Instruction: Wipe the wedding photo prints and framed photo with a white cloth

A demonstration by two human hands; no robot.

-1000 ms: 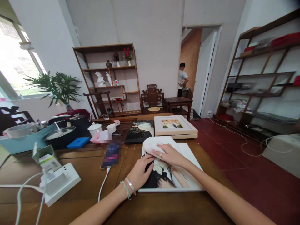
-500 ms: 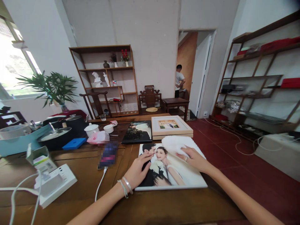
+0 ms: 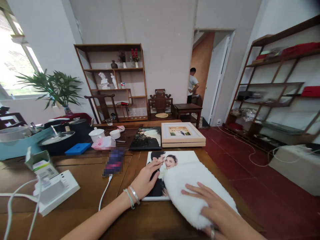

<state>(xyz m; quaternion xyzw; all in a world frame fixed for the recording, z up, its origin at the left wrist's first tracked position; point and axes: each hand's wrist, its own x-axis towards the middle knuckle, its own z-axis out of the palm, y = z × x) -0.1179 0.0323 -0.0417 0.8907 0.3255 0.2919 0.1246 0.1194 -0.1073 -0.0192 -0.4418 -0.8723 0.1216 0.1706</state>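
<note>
A large photo print [image 3: 175, 159] of a couple lies flat on the wooden table [image 3: 82, 180]. My left hand [image 3: 146, 180] rests on its left edge with fingers spread flat, holding it down. My right hand [image 3: 215, 210] lies near the print's lower right corner, fingers stretched over a fluffy white cloth [image 3: 185, 190] that it presses against the picture. The cloth covers the lower right half of the print.
Behind the print lie a dark photo print [image 3: 147, 138] and a stacked white frame [image 3: 182, 134]. A phone [image 3: 113, 162] with a white cable, a white power strip [image 3: 53, 193], a small box [image 3: 40, 163], pots and cups sit to the left. A person [image 3: 192, 85] stands in the far doorway.
My right hand has swept the white cloth from the print's upper left, across the top right, down to its lower right. My left hand stayed on the left edge.
</note>
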